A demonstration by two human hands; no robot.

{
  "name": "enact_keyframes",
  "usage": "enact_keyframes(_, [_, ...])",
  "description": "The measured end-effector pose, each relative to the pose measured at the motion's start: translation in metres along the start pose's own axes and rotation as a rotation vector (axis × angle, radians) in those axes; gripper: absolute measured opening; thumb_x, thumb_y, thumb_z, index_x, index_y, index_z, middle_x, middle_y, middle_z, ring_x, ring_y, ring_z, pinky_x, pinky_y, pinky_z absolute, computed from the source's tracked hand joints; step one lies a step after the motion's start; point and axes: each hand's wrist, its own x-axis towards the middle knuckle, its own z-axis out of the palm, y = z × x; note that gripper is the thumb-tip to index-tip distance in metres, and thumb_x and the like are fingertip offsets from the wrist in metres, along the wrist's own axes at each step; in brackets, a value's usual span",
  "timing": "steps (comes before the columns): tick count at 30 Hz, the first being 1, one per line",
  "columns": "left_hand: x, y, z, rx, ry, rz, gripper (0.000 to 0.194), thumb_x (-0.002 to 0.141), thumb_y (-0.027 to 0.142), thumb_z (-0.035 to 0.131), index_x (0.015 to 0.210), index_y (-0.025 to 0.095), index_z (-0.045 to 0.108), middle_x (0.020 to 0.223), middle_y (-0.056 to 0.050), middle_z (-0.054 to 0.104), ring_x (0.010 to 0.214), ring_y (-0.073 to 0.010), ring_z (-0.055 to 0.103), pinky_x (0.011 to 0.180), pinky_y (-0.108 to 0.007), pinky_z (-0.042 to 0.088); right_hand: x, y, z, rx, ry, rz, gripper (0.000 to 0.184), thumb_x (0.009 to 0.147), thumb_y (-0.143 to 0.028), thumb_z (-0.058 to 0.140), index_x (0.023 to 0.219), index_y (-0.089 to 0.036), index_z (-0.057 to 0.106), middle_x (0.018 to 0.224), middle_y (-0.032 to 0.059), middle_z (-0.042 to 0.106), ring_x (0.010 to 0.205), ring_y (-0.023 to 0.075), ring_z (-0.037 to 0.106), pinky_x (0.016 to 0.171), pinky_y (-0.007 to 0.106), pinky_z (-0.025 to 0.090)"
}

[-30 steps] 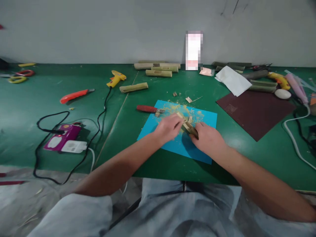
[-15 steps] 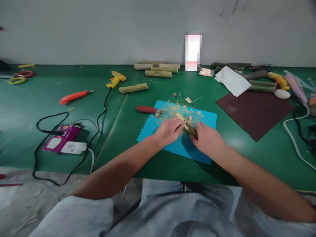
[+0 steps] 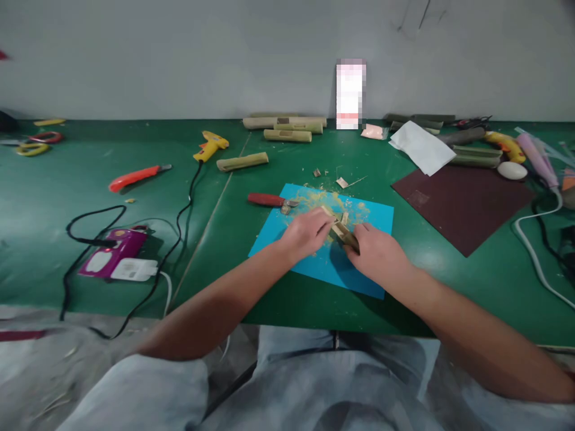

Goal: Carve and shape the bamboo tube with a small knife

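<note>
A short bamboo tube (image 3: 343,232) with a cut-out in its side lies slantwise between my hands, above the blue sheet (image 3: 359,281). My right hand (image 3: 381,248) is closed round its near end. At its far half, the fingers of my left hand (image 3: 306,232) are pinched against it, and a pale end shows past them; anything small inside that pinch is hidden. Yellowish shavings (image 3: 309,197) and a small bamboo chip (image 3: 344,218) lie on the sheet just beyond. A red-handled knife (image 3: 267,199) rests with its blade over the sheet's left edge.
Several bamboo tubes (image 3: 287,136) lie at the back. Leftward are a yellow glue gun (image 3: 210,146), a red cutter (image 3: 135,178) and a purple power strip (image 3: 119,251) with cables. On the right lie a dark brown sheet (image 3: 467,209), white paper (image 3: 422,146) and a white egg-shaped thing (image 3: 512,170).
Both hands stay on the bamboo tube in nearly the same place. My left hand has shifted very slightly to the left, baring a bit more of the cut-out.
</note>
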Motion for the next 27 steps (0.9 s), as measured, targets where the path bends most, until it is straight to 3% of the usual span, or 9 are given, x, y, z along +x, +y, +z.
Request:
enact_keyframes(3, [-0.0005, -0.0003, -0.0008, 0.008, 0.043, -0.013, 0.023, 0.100, 0.025, 0.050, 0.082, 0.019, 0.065, 0.075, -0.003, 0.061, 0.074, -0.0154, 0.059, 0.071, -0.029, 0.048, 0.0001, 0.0000, -0.0008, 0.002, 0.009, -0.001, 0.019, 0.096, -0.032, 0.049, 0.103, -0.016, 0.058, 0.102, 0.0108, 0.066, 0.087, 0.0218, 0.065, 0.064, 0.031, 0.040])
enact_keyframes(7, [-0.0014, -0.0016, -0.0022, -0.024, 0.003, 0.006, 0.022, 0.100, 0.025, 0.051, 0.085, 0.018, 0.066, 0.078, -0.003, 0.063, 0.075, -0.0147, 0.059, 0.070, -0.027, 0.048, 0.0000, -0.0002, -0.0014, 0.003, 0.000, -0.007, 0.019, 0.095, -0.031, 0.049, 0.103, -0.017, 0.058, 0.102, 0.0108, 0.066, 0.087, 0.0217, 0.065, 0.065, 0.031, 0.040])
enact_keyframes(10, [-0.0016, -0.0028, -0.0027, -0.012, 0.071, -0.030, 0.026, 0.100, 0.026, 0.051, 0.079, 0.018, 0.064, 0.076, -0.003, 0.062, 0.074, -0.0152, 0.060, 0.071, -0.029, 0.048, -0.0003, -0.0002, -0.0012, -0.002, 0.003, 0.011, 0.020, 0.096, -0.032, 0.048, 0.104, -0.017, 0.058, 0.102, 0.0109, 0.066, 0.086, 0.0220, 0.065, 0.064, 0.032, 0.040])
enact_keyframes(14, [-0.0019, 0.0002, -0.0027, -0.038, -0.015, -0.011, 0.022, 0.101, 0.026, 0.050, 0.089, 0.019, 0.067, 0.081, -0.004, 0.066, 0.078, -0.0154, 0.062, 0.072, -0.028, 0.049, -0.0004, 0.0004, 0.0001, 0.000, 0.000, -0.008, 0.019, 0.095, -0.031, 0.049, 0.103, -0.017, 0.058, 0.102, 0.0106, 0.066, 0.087, 0.0222, 0.065, 0.066, 0.032, 0.041])
enact_keyframes(18, [-0.0007, 0.0016, -0.0029, -0.013, 0.047, -0.014, 0.023, 0.100, 0.025, 0.052, 0.083, 0.018, 0.066, 0.075, -0.003, 0.062, 0.075, -0.0156, 0.060, 0.072, -0.029, 0.049, 0.0000, 0.0010, 0.0009, -0.002, 0.018, -0.006, 0.019, 0.096, -0.032, 0.049, 0.102, -0.017, 0.058, 0.102, 0.0105, 0.066, 0.088, 0.0224, 0.065, 0.065, 0.032, 0.041])
enact_keyframes(22, [-0.0001, 0.0007, -0.0020, -0.028, -0.014, -0.002, 0.021, 0.100, 0.025, 0.051, 0.088, 0.019, 0.067, 0.079, -0.003, 0.064, 0.076, -0.0156, 0.061, 0.070, -0.029, 0.049, -0.0001, 0.0006, -0.0001, 0.001, 0.006, -0.011, 0.018, 0.096, -0.032, 0.049, 0.102, -0.017, 0.058, 0.101, 0.0105, 0.066, 0.087, 0.0225, 0.065, 0.066, 0.032, 0.040])
enact_keyframes(27, [0.0000, -0.0005, -0.0015, -0.031, 0.017, -0.018, 0.021, 0.100, 0.027, 0.052, 0.087, 0.019, 0.067, 0.079, -0.003, 0.065, 0.076, -0.0154, 0.061, 0.072, -0.029, 0.049, -0.0009, -0.0002, -0.0024, 0.010, 0.007, 0.000, 0.019, 0.096, -0.031, 0.049, 0.103, -0.017, 0.058, 0.102, 0.0106, 0.066, 0.087, 0.0223, 0.065, 0.065, 0.032, 0.040])
